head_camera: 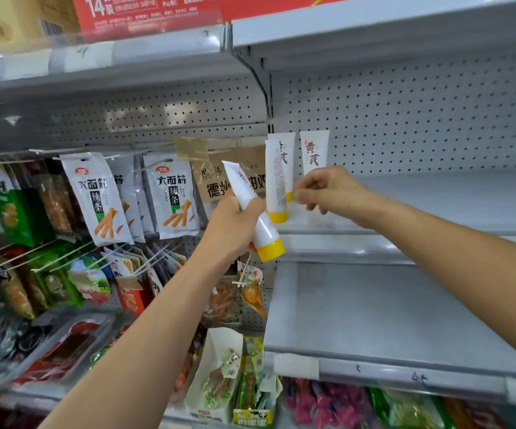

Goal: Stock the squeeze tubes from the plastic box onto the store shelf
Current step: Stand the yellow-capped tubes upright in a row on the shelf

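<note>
**Stock entry: squeeze tubes, white body, yellow cap**

1. Held tube point(242, 185). In the left hand point(233, 226), whose fingers wrap round its middle. It is tilted, with the crimped end up and to the left and the yellow cap point(270, 249) down and to the right. It sits in the air near the left end of the middle shelf point(436, 202), not touching it.

2. Front tube point(275, 178). Upright on its cap at the left end of the middle shelf, small print facing the viewer.

3. Rear tube point(289, 156). Upright just behind the front tube and partly hidden by it.

4. Side tube point(313, 150). Upright to the right of those two, red characters on its face. Its lower part is hidden by the right hand point(327, 190).

Right hand: fingers curled, fingertips just beside the front tube. It is blurred, so I cannot tell whether it grips anything.

**Fixtures**

- Pegboard back panel point(420, 119), grey, behind the tubes.
- Lower shelf point(389, 305), grey, with paper price strips on its near edge.
- Top shelf point(343, 23), carrying a red carton point(145, 10) at far left.

**Neighbouring stock**

- Snack packets point(95, 196), white with orange sticks pictured, hanging on hooks in the bay to the left.
- More bagged goods hang and lie below them.
</note>
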Tool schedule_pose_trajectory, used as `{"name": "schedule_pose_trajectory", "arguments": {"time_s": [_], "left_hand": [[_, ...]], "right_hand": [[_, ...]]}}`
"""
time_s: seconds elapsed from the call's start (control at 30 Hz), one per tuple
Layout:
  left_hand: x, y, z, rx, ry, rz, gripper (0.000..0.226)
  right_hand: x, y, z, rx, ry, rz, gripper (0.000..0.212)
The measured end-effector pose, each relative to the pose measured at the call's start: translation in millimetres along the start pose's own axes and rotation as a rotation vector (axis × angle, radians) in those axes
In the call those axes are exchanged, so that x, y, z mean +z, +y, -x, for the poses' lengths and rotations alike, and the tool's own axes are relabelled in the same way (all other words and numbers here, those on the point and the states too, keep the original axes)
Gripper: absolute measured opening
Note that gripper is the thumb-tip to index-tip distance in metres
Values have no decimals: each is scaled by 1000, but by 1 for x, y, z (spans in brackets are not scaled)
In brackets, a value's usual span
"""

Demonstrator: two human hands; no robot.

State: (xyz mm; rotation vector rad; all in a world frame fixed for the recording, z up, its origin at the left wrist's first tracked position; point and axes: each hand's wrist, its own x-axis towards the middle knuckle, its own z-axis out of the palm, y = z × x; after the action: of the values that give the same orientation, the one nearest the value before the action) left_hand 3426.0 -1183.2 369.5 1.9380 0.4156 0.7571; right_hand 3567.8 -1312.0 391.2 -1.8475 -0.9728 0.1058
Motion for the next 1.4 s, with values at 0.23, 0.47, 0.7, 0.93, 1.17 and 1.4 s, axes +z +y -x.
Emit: {"name": "schedule_pose_trajectory", "arguments": {"time_s": [0.23, 0.47, 0.7, 0.93, 1.17, 1.4], "left_hand": [[3, 7, 5, 68, -13, -4, 31], [1, 5, 9, 185, -86, -75, 36], [4, -5, 1, 248, -106, -266, 35], [11, -11, -10, 304, -72, -444, 32], [13, -19, -19, 349, -8, -599, 31], [11, -26, -22, 354, 15, -680, 32]], "right_hand": [[38, -29, 43, -71, -261, 112, 43], [33, -19, 48, -25, -132, 81, 40], [9, -15, 35, 24, 124, -48, 41], [0, 9, 9, 95, 206, 9, 46], [11, 22, -6, 141, 162, 36, 42], [16, 27, -14, 166, 160, 73, 42]]}}
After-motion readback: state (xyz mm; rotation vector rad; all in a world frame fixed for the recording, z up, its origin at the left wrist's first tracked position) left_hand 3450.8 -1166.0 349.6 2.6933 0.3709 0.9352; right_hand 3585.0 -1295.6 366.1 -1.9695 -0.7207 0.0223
